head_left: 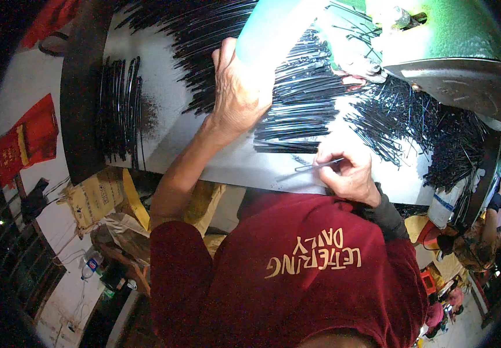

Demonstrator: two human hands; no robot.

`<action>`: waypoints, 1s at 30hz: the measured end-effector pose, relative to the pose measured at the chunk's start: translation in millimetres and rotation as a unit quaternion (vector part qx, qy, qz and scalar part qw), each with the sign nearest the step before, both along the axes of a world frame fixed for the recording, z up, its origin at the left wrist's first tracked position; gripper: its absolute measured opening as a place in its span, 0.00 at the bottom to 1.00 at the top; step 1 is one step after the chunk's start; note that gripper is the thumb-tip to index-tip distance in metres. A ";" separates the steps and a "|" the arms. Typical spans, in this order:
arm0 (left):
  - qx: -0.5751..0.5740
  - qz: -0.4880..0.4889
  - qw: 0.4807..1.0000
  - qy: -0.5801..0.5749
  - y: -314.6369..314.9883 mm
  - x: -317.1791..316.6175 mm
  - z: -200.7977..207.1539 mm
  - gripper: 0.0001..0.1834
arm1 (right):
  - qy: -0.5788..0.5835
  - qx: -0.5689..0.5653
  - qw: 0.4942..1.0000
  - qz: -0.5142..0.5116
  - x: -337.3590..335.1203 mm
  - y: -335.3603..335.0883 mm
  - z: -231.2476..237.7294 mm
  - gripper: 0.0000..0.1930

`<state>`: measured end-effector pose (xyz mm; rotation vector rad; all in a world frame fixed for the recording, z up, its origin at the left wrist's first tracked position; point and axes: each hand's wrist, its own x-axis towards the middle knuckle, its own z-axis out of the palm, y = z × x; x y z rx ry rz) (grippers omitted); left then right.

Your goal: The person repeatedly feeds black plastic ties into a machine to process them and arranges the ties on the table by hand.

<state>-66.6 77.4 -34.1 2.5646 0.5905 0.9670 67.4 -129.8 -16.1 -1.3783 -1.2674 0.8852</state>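
My right hand (350,171) pinches a thin dark rod (320,165) between thumb and fingertips, just above the near edge of the white tabletop (204,148). To the far left of it, my left hand (240,93) lies over the spread of black rods (303,98). A bright pale-green, glowing shape (279,35) covers most of its fingers, so their grip is hidden. The rods lie side by side in a wide, dense layer reaching to the far edge. Right of them is a looser heap of rods (378,124).
At the right stands a green machine (471,29) with a curved metal plate (453,84). A separate bundle of rods (118,110) lies at the left beside a dark table edge (79,116). Red packets (24,142) and a yellow sack (96,197) are farther left. People are at the lower right.
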 end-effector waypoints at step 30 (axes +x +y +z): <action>-0.031 0.020 0.998 -0.045 13.0 -6.0 12.8 0.07 | -0.217 -0.006 0.972 -0.091 2.2 0.9 15.5 0.06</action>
